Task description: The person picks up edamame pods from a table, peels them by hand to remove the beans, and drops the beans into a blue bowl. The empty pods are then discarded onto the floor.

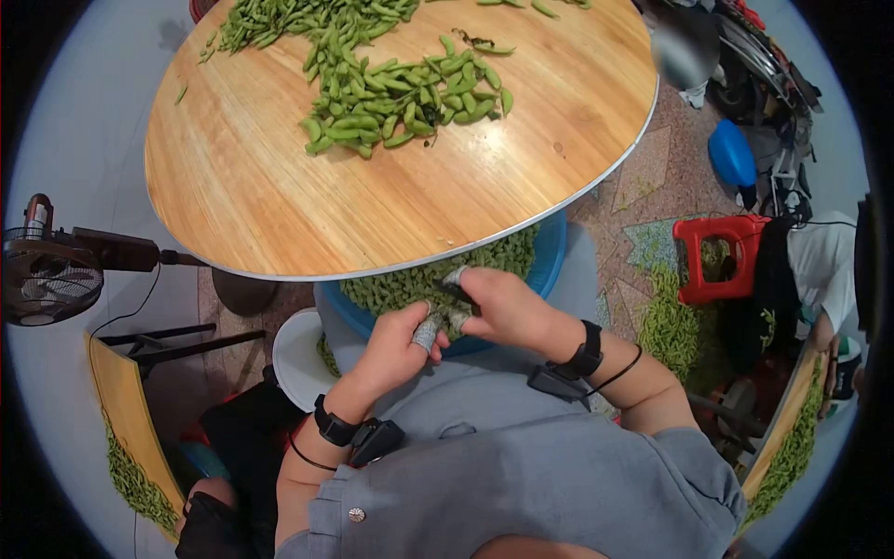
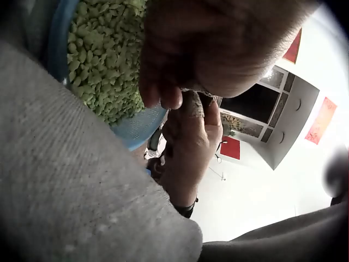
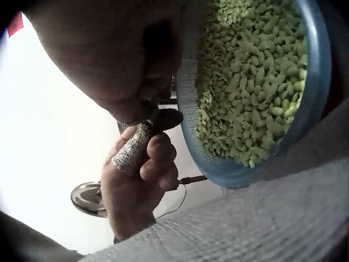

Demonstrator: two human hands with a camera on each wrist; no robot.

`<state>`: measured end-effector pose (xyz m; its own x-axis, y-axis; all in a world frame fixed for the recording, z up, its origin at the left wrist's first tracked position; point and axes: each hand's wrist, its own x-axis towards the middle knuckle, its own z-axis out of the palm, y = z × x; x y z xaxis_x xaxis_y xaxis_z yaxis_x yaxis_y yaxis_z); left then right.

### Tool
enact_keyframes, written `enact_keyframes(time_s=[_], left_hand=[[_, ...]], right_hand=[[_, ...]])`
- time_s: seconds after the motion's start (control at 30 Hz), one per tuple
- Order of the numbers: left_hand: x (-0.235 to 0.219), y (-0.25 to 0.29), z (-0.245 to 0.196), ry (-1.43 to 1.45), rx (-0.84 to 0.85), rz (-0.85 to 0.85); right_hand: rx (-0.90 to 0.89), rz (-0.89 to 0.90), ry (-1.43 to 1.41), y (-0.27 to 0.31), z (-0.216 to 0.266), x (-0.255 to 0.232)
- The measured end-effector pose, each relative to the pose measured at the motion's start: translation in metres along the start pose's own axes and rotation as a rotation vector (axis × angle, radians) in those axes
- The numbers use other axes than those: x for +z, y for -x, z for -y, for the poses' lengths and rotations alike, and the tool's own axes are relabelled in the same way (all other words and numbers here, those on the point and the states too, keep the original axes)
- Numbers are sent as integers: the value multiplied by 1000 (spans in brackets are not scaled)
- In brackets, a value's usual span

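Both hands meet over a blue basket (image 1: 551, 265) of shelled green beans (image 1: 396, 289), close to the table's near edge. My right hand (image 1: 507, 303) pinches a small dark, oval, flat-looking piece (image 3: 168, 119) between thumb and fingers. Grey speckled wraps cover the tips of its thumb and a finger. My left hand (image 1: 391, 345) has its fingers curled in and its thumb raised toward the right fingertips. A similar speckled wrap (image 3: 131, 153) covers that thumb. What the left fingers hold is hidden; I cannot tell.
A round wooden table (image 1: 242, 177) bears heaps of green pods (image 1: 391, 102). A white bucket (image 1: 296, 359) stands left of the basket, and a fan (image 1: 56, 270) farther left. At right are a red stool (image 1: 689, 265) and pods on the floor (image 1: 666, 326). Another person sits at far right.
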<state>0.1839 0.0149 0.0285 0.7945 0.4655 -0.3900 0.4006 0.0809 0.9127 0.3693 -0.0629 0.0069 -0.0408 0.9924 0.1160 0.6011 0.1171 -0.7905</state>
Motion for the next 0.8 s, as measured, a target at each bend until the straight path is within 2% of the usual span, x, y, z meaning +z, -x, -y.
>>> enact_keyframes(time_s=[0.1,0.17,0.23,0.3,0.43,0.5,0.57,0.63,0.67,0.73,0.8], left_hand=[[2,-2,0,-42,4,-9],[5,-4,5,-46,7,-31],[6,-7,8,-113,-3,-47],[6,-7,9,-253,62,-106],[-6,4,10,-235,63,-113],[-18,17,29,-259,44,-248],[-36,36,56,-288,-16,-389],[-55,59,74,-472,-172,-563],[-63,71,80,-470,-175,-563],[-72,93,84,-926,-339,-604],[-70,105,82,-988,-400,-631]], right_hand=[[-53,25,42,0,-1,-1],[-6,90,-15,1,2,-2],[10,84,54,1,5,2],[152,34,201,0,4,8],[250,-38,339,-3,-8,-4],[76,-49,337,6,-13,-5],[67,-40,359,6,6,-19],[47,-11,164,-1,30,-41],[19,-37,225,-8,39,-55],[-46,-348,199,-35,47,-73],[44,-439,405,-68,33,-92]])
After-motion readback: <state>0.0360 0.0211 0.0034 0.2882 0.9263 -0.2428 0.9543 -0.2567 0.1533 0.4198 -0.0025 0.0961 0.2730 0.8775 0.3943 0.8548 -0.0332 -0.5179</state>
